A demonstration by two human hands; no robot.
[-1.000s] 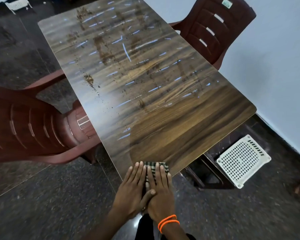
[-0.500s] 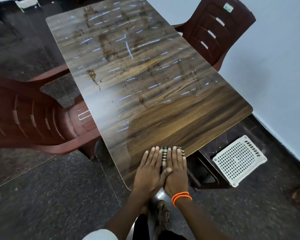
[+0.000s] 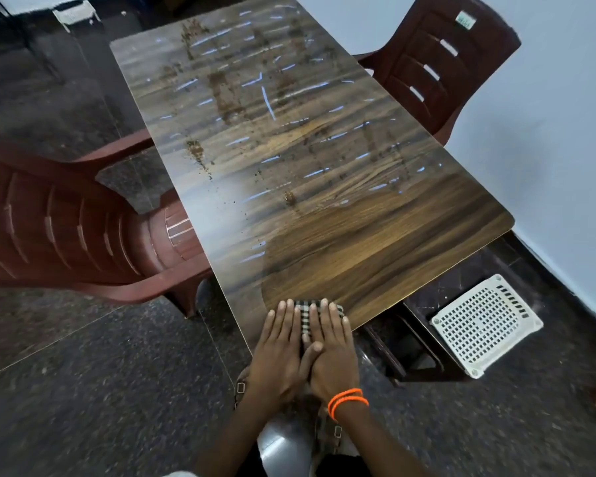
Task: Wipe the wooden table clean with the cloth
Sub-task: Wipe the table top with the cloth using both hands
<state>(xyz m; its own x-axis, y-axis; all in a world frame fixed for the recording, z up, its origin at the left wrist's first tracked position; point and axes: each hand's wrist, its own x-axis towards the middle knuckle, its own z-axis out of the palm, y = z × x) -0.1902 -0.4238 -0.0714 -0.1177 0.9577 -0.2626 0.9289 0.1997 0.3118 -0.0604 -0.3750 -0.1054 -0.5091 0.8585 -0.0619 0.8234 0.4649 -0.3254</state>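
A long wooden table (image 3: 375, 242) runs away from me, its far half marked with brown crumbs and smears (image 3: 226, 94). A folded dark checked cloth (image 3: 305, 315) lies at the near edge of the table. My left hand (image 3: 279, 349) and my right hand (image 3: 332, 349) press flat on the cloth side by side, fingers pointing forward, thumbs overlapping. The right wrist wears orange bands. Most of the cloth is hidden under my palms.
A dark red plastic chair (image 3: 55, 232) stands at the table's left side and another (image 3: 437, 63) at the far right by the wall. A white perforated plastic stool (image 3: 486, 325) lies on the dark floor at the right, beside a dark frame.
Both hands have stayed flat on the cloth at the near edge. They and the cloth sit farther right along the edge than a second ago.
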